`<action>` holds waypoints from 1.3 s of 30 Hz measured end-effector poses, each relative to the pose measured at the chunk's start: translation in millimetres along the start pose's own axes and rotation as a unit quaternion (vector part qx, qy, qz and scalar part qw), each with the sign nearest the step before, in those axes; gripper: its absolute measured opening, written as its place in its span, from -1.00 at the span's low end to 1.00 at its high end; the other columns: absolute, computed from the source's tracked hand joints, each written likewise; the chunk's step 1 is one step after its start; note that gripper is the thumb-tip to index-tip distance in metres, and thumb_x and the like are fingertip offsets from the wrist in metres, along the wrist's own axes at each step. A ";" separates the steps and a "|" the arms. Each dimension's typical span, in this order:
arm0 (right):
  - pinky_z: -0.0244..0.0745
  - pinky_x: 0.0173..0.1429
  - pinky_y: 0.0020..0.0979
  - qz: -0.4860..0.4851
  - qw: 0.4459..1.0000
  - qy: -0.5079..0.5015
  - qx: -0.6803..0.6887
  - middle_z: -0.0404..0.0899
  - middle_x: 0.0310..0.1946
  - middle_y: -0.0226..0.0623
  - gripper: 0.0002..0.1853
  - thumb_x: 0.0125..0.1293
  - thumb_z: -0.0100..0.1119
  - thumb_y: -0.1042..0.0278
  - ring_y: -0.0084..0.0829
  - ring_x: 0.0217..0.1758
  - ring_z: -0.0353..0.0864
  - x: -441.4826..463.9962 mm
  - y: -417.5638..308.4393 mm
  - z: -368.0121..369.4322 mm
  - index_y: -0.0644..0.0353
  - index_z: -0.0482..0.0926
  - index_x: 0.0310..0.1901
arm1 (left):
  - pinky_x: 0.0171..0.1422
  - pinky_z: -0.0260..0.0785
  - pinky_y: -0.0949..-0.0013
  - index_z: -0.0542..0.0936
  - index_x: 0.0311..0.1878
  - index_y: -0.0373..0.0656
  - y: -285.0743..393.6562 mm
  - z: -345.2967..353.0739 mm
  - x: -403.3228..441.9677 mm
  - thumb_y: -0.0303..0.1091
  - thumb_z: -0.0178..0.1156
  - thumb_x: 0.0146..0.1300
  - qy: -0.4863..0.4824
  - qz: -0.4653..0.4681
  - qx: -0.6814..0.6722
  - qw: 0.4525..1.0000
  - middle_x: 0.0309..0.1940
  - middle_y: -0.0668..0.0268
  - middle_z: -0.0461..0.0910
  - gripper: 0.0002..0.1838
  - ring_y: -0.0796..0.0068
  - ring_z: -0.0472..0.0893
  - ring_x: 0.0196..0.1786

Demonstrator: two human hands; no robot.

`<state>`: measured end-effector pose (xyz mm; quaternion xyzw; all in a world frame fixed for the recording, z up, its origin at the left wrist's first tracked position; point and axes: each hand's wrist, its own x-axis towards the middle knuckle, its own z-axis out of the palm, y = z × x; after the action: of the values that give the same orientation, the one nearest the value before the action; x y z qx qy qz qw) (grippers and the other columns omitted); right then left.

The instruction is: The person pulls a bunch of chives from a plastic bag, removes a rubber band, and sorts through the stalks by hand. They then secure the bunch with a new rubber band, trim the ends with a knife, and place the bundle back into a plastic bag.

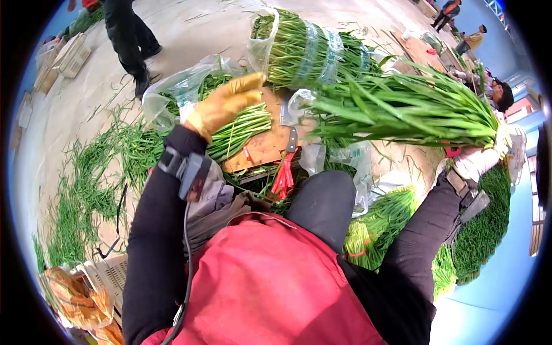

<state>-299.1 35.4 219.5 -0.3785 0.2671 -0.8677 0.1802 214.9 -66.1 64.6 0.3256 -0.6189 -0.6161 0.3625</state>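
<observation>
My right hand [478, 163], in a pale glove, grips a bunch of garlic chives [402, 112] by its stem end. The long green leaves point left, over the middle of the view. My left hand [227, 106], in a yellow glove, is raised with its fingers stretched out and holds nothing. Below it, cut chive stems [247, 129] lie on a brown board [270, 144]. A knife [292, 138] with a dark handle rests at the board's right side. Red ties [282, 179] hang at the board's near edge.
A large plastic-wrapped bundle of chives [310, 49] lies beyond the board. Banded bunches [361, 244] lie by my right knee. Loose leaves [92, 195] cover the floor at left, near a white crate [106, 279]. A person's legs [129, 40] show at upper left; other people are at upper right.
</observation>
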 end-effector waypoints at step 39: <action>0.54 0.17 -0.15 0.312 0.949 0.039 0.029 0.60 -0.05 -0.07 -0.66 0.33 0.08 0.36 -0.19 0.00 0.61 -98.7 289.3 3.2 0.39 0.48 0.06 | 0.22 0.41 0.05 0.14 0.41 -0.12 -123.9 45.9 3.0 0.05 0.39 0.08 -0.186 -0.195 -0.499 0.824 0.23 0.09 0.41 -0.07 0.15 0.53 0.13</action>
<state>-200.7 -144.1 -7.6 -0.2364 0.3533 -0.7896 0.4425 168.9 -48.1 -58.0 0.0937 -0.2065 -0.9474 0.2257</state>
